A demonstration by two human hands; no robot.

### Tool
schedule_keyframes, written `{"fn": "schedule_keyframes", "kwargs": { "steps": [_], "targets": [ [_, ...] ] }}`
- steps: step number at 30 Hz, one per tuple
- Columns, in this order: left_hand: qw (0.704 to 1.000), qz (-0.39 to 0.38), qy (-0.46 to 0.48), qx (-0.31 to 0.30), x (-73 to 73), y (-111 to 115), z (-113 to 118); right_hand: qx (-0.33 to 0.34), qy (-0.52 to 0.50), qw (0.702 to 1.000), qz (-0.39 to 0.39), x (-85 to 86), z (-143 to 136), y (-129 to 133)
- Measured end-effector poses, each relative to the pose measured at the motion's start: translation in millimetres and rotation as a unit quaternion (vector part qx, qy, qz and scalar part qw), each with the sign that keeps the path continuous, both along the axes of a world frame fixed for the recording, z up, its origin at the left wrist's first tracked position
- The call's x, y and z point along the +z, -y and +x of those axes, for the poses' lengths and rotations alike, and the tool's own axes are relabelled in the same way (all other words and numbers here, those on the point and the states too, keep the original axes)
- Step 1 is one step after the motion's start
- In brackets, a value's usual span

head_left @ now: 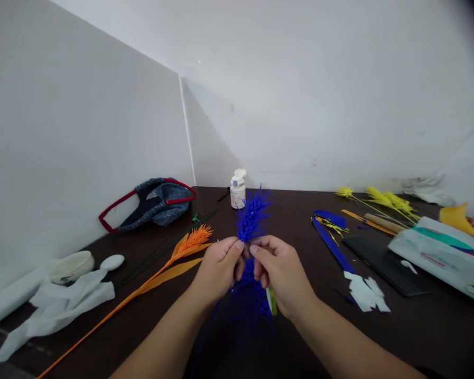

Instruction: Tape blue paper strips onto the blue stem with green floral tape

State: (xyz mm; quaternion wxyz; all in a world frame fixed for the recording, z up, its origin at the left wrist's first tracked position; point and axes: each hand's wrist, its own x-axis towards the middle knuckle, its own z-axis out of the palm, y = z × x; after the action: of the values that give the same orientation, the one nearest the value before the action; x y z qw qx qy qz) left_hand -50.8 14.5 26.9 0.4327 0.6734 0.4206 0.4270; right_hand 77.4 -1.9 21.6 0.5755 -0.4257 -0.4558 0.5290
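In the middle of the head view, a blue artificial wheat ear [253, 213] points up and away from me, its bristly tip above my fingers. My left hand [223, 258] is closed, thumb and index finger pinching at the lower part of the ear. From the other side my right hand [278, 266] pinches close by, its thumb tip almost meeting the left one. More blue bristles [248, 300] show below and between the hands, dark and blurred. A yellow-green strip with a white edge [272, 301] pokes out under my right hand; whether that hand holds it I cannot tell.
Left lie an orange wheat stem [142, 288], white tissue-like sheets [69, 305], a round cream container [71, 267] and a denim bag [158, 202]. A white bottle [237, 192] stands behind. Right are blue strips [329, 242], a black flat object [385, 263], yellow wheat [393, 201] and a white packet [438, 252].
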Motion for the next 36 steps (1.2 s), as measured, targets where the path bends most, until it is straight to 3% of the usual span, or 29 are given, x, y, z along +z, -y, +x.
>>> {"fn": "schedule_keyframes", "kwargs": {
  "steps": [5,8,11,15,22,26,32,36],
  "targets": [
    [0.999,0.002,0.047,-0.001,3.7,-2.1,-7.2,0.151,0.051,0.987,-0.027,0.6,12.7,2.6],
    [0.997,0.005,0.074,0.012,4.3,-5.0,-12.3,0.206,0.072,0.976,-0.027,-0.6,17.0,6.7],
    [0.996,0.033,0.082,0.029,4.2,-8.4,-16.3,0.238,0.025,0.970,-0.042,-2.2,17.9,11.4],
    [0.992,0.065,0.087,0.058,3.7,-12.7,-20.7,0.212,-0.022,0.976,-0.043,-3.8,19.4,14.1],
    [0.983,0.017,0.179,0.037,-2.3,-21.2,-23.3,0.119,0.064,0.991,0.012,7.1,29.5,22.7],
    [0.966,-0.004,0.257,0.029,-6.2,-20.7,-12.0,0.115,0.093,0.986,0.076,16.1,8.7,42.9],
    [0.912,-0.071,0.403,-0.024,-15.1,-17.7,10.0,0.035,0.203,0.952,0.227,-6.2,-44.7,56.0],
    [0.883,-0.102,0.457,-0.013,-14.1,-14.4,13.5,0.052,0.287,0.901,0.322,-14.9,-51.8,56.5]
  ]
}}
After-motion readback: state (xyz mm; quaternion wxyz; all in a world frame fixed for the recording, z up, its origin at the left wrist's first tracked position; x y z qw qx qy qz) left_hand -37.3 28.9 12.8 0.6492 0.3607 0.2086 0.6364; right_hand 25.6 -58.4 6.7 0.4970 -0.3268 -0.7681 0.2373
